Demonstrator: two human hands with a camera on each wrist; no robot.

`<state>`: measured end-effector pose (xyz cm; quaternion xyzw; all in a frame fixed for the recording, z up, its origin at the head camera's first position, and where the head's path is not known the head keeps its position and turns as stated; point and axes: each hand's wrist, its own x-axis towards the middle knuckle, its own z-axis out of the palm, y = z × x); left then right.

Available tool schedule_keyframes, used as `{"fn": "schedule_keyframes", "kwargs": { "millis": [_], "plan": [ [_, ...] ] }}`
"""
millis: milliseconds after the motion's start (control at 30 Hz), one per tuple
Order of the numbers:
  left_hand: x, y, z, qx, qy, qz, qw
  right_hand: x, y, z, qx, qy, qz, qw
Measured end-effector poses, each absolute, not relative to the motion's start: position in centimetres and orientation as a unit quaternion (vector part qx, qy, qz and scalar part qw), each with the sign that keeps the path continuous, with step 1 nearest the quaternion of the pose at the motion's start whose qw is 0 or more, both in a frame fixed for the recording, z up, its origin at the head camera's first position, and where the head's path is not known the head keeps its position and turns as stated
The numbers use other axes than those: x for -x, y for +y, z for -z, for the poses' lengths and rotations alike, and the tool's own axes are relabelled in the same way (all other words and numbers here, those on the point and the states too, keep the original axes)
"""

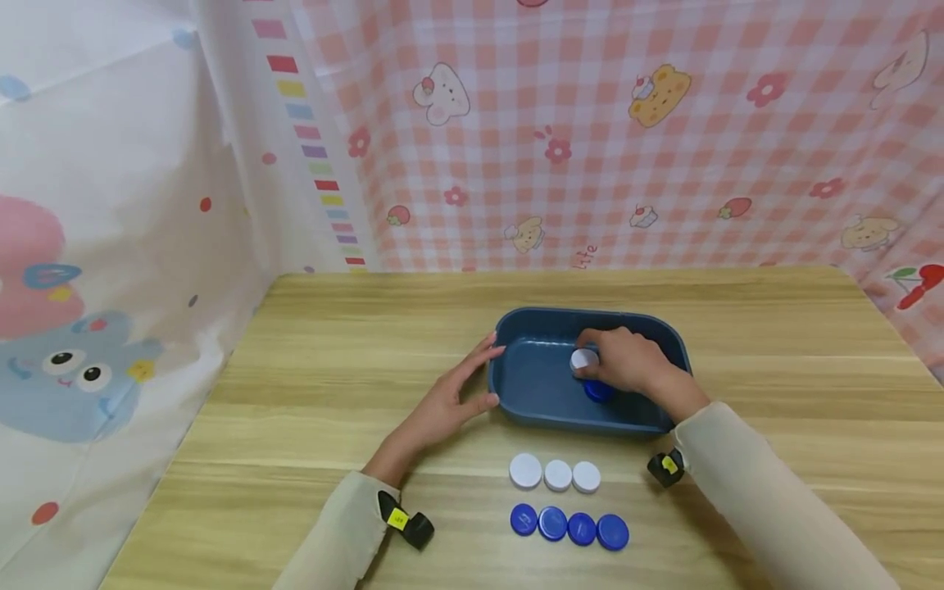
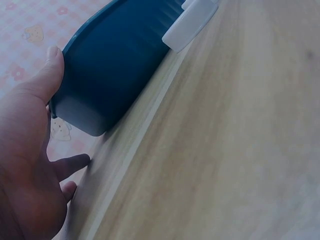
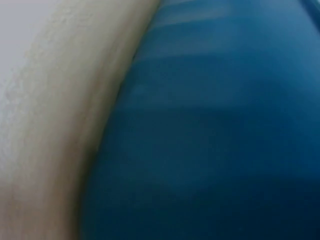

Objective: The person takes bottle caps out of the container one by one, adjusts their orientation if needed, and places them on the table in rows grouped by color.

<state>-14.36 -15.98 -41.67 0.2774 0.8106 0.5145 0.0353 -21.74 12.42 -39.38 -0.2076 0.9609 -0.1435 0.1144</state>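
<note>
A dark blue oblong basin (image 1: pixel 542 414) sits on the table. Inside it, my right hand (image 1: pixel 627 359) pinches a white bottle cap (image 1: pixel 583 361) between thumb and fingers. Just below that cap lies a blue cap (image 1: pixel 598 392), partly covered by the hand. My left hand (image 1: pixel 448 400) rests against the basin's left end, its fingers extended; the left wrist view shows the thumb (image 2: pixel 50 75) at the basin wall (image 2: pixel 115 60). In front of the basin, three white caps (image 1: pixel 558 475) form a row. Nearer still is a row of several blue caps (image 1: pixel 552 523).
The wooden table (image 1: pixel 354 328) ends at a pink checked cloth (image 1: pixel 487 164) behind and a white printed cloth (image 1: pixel 133 205) on the left. Blue basin wall (image 3: pixel 200 135) fills most of the right wrist view, so the right fingers are hidden there.
</note>
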Motion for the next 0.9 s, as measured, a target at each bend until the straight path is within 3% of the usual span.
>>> {"fn": "schedule_keyframes", "kwargs": {
  "millis": [500,900],
  "plan": [
    [14.3,-16.0,41.8,-0.272,0.815,-0.51,0.04,21.8,12.3,39.5,0.219,0.96,0.145,0.093],
    [14.4,-16.0,41.7,-0.277,0.815,-0.508,0.038,19.0,13.0,37.1,0.257,0.953,0.158,0.003]
  ]
}}
